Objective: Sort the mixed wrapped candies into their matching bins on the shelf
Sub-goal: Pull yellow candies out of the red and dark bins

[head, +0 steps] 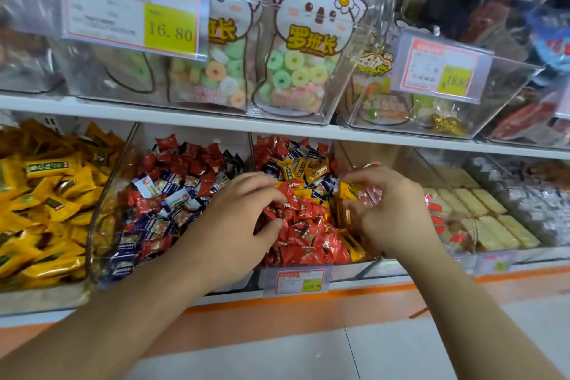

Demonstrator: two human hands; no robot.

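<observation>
Head view puts us over the mixed bin (314,262) in the middle of the lower shelf, both hands down in its heap. Our left hand (243,210) lies on the red candies (302,225) with fingers curled into the pile; whether it actually pinches a wrapper we cannot tell. Our right hand (388,210) is curled round a small cluster of wrapped pieces at the right side of the bin — red-and-clear ones at the fingertips, yellow ones just beside them.

We judge this to be the picking step: strays are being gathered before any transfer. Several yellow candies (311,170) sit on the far part of the heap among dark blue ones. The yellow bin (46,194) is far left, the red-and-blue bin (172,194) between — so the next move calls for lifting out one colour and carrying it leftward without spilling.
</observation>
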